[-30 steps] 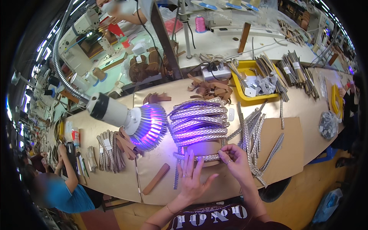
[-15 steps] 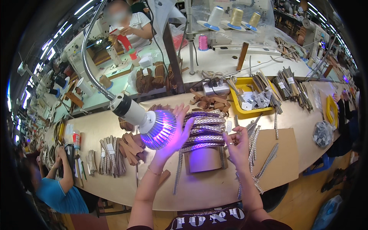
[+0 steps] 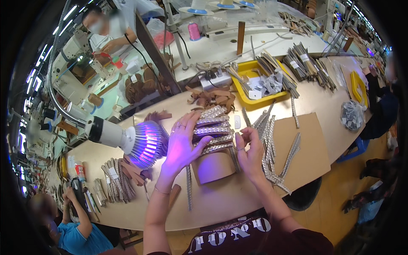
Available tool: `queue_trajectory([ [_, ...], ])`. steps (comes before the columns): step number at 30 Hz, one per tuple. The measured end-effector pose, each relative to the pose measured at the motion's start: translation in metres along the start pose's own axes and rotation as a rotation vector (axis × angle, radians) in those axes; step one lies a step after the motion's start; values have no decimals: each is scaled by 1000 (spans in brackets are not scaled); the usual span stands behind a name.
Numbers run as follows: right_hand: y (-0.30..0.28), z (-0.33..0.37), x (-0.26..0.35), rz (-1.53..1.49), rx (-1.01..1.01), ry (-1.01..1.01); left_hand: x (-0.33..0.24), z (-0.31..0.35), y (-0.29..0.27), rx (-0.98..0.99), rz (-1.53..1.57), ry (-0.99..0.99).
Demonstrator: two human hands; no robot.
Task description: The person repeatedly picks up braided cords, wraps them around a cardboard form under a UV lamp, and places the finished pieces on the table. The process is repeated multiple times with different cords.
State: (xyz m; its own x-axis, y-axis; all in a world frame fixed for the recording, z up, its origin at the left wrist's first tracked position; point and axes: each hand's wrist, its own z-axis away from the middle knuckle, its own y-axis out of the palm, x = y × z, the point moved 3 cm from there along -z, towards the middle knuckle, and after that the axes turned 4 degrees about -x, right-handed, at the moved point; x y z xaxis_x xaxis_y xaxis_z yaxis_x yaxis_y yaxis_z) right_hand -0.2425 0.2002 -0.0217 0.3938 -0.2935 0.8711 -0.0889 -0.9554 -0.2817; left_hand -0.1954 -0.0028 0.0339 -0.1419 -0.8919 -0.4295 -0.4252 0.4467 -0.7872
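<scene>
1. Braided straps (image 3: 216, 130) lay in stacked rows across a curved brown form (image 3: 216, 168) on the bench (image 3: 123, 214), covering its far part and leaving its near end bare.
2. The left hand (image 3: 183, 142) rested over the left side of these rows, its grip spread wide, the fingers toward the far rows and the thumb across the nearer ones.
3. The right hand (image 3: 250, 153) was raised just beside the right end of the rows, its grip nearly closed, thumb and fingertips drawn together; whether a strap end was caught between them could not be told.
4. A lamp (image 3: 146, 142) on a bendable metal neck hung left of the left hand, throwing violet light on that hand and the form.
5. Loose braided strips (image 3: 267, 148) lay near the right hand, partly over a flat cardboard sheet (image 3: 312, 144).
6. A narrow strip (image 3: 189, 189) ran down left of the form, near a brown strap (image 3: 174, 195).
7. Beyond the rows lay brown scraps (image 3: 212, 98), with a yellow tray (image 3: 256, 106) of assorted pieces to their right.
</scene>
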Motion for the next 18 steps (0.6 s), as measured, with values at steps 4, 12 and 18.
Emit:
queue_trajectory([
  [4,-12,-3,1,23,-35,-20,-1,-1,8,30,-112,31],
  [12,-36,16,15,-6,-6,35,42,78,-33,-149,133,-298],
  [18,-21,37,47,-39,333,-5,27,190,-52,-89,10,-688],
])
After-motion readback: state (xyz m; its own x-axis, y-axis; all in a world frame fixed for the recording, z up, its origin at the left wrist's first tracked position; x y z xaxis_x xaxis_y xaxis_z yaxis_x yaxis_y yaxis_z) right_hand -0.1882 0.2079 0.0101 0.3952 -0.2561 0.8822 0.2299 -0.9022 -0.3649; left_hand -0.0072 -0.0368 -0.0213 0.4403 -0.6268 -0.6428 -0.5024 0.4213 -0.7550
